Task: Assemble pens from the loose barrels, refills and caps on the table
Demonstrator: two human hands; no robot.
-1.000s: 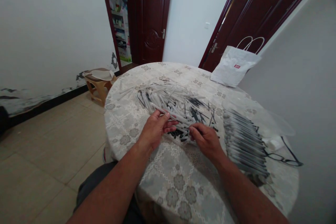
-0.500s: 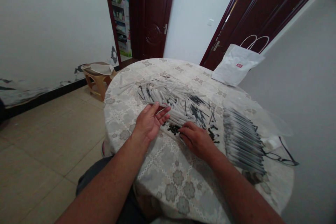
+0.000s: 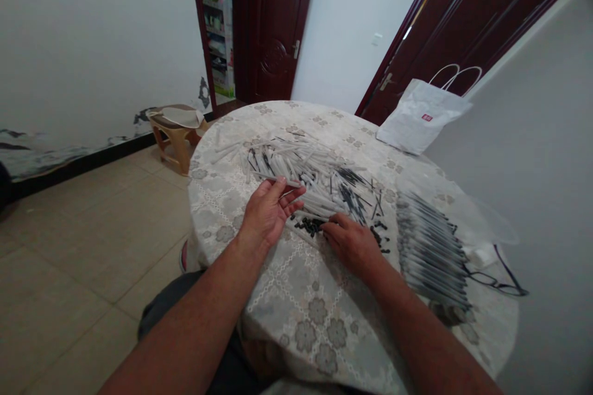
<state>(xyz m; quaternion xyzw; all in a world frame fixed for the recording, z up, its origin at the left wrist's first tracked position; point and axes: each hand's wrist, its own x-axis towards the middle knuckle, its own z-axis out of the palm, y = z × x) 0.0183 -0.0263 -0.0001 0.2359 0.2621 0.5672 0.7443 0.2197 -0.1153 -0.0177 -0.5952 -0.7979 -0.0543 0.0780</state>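
A heap of white pen barrels (image 3: 296,163) and thin black refills (image 3: 352,194) lies mid-table on the round table (image 3: 315,315) with a flowered cloth. My left hand (image 3: 271,210) is palm up at the heap's near edge, its fingers curled round one white barrel (image 3: 278,180). My right hand (image 3: 354,244) rests palm down beside a scatter of small black caps (image 3: 308,225), fingertips pinched at them; what they hold is hidden. A neat row of assembled pens (image 3: 428,247) lies to the right.
A white paper bag (image 3: 419,117) leans at the table's far right by the wall. Black glasses (image 3: 500,278) and a clear plastic sheet (image 3: 482,216) sit near the right edge. A small wooden stool (image 3: 173,133) stands on the tiled floor to the left. Dark doors are behind.
My left hand turned palm up and lifted a white barrel off the heap. My right hand dropped flat and slid left to the black caps.
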